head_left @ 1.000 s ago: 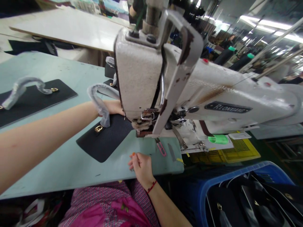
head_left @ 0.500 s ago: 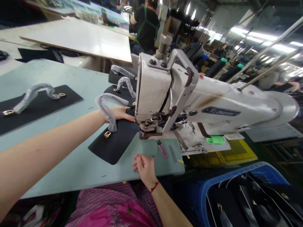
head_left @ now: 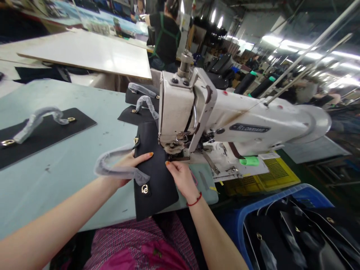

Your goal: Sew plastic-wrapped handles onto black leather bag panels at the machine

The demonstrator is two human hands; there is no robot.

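Note:
A black bag panel (head_left: 156, 180) with gold ring fittings and a plastic-wrapped handle (head_left: 112, 165) lies tilted in front of the sewing machine (head_left: 180, 108). My left hand (head_left: 132, 163) reaches through the handle loop and grips the panel, its thumb on the upper face and the other fingers hidden beneath. On the panel's right edge, close to the needle area, my right hand (head_left: 181, 176) pinches with thumb and fingers. Pink-handled thread snips (head_left: 194, 177) lie on the table, partly hidden behind my right hand.
Another handled panel (head_left: 47, 131) lies at the left of the pale green table (head_left: 92, 161), and two more lie behind the machine head. A blue basket (head_left: 242, 225) full of black panels stands at lower right, near a yellow crate (head_left: 270, 174). A co-worker (head_left: 165, 37) sits beyond.
The held panel has turned and come towards me, out from beside the machine head. My right hand has risen from the table edge and taken hold of the panel's right edge.

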